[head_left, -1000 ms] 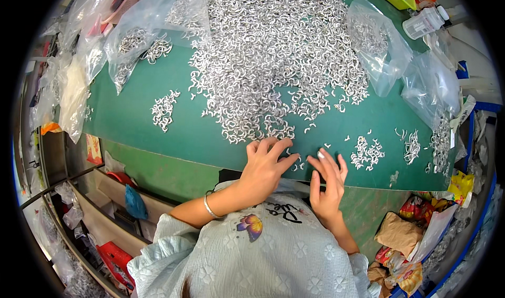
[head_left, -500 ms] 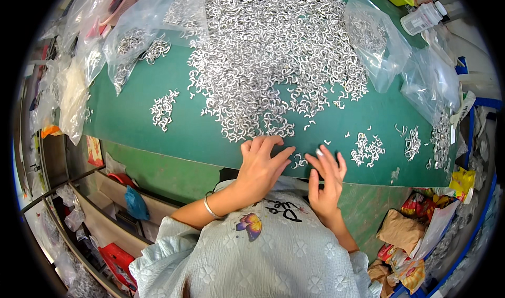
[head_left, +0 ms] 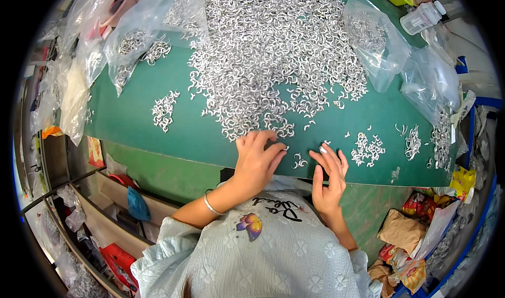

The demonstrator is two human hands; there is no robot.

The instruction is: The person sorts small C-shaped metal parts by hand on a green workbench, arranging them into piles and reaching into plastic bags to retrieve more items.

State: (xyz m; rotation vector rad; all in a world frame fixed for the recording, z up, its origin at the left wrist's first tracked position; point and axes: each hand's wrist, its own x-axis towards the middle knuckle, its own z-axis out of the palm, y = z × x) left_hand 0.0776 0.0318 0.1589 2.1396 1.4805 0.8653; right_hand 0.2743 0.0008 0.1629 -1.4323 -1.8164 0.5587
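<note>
clear plastic bags on the table's right, perhaps snack packets below

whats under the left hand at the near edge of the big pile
The left hand lies flat on the green table, at the big pile of small silver curved parts. Anything beneath the palm is covered.

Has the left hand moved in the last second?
Yes. The left hand slid slightly toward the person's left along the edge of the big pile, fingers now curled.
</note>
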